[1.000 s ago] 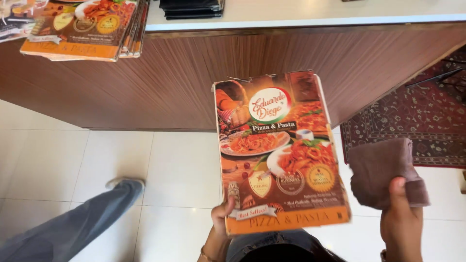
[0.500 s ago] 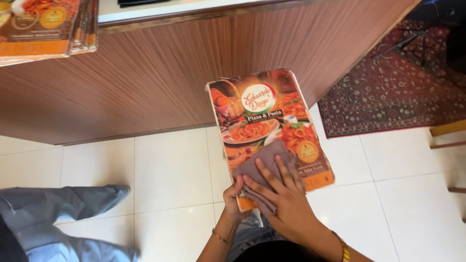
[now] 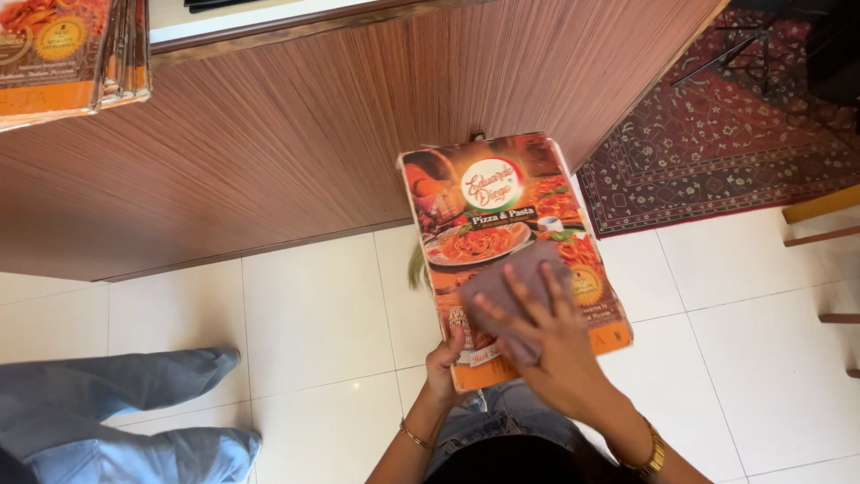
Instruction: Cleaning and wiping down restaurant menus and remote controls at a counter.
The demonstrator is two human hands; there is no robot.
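Left hand (image 3: 445,363) clamped on the lower left corner of the orange laminated menu (image 3: 502,215), holding it up over the tiled floor (image 3: 305,314). To its right, right hand (image 3: 546,345) spread flat, pressing a grey-brown cloth (image 3: 511,282) onto the menu's lower half; by the look of it wiping partway done, lower part under the cloth, upper half yet uncovered. Menu's long axis running away from the hands, top edge pointing toward the wooden counter (image 3: 269,152) beyond, tilted slightly left.

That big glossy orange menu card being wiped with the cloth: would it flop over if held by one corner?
Probably not much: the orange laminated menu card stays flat though the left hand grips only its bottom edge. It looks light and likely slippery, given its sheen. The right hand presses a grey-brown cloth on it without visible bending.
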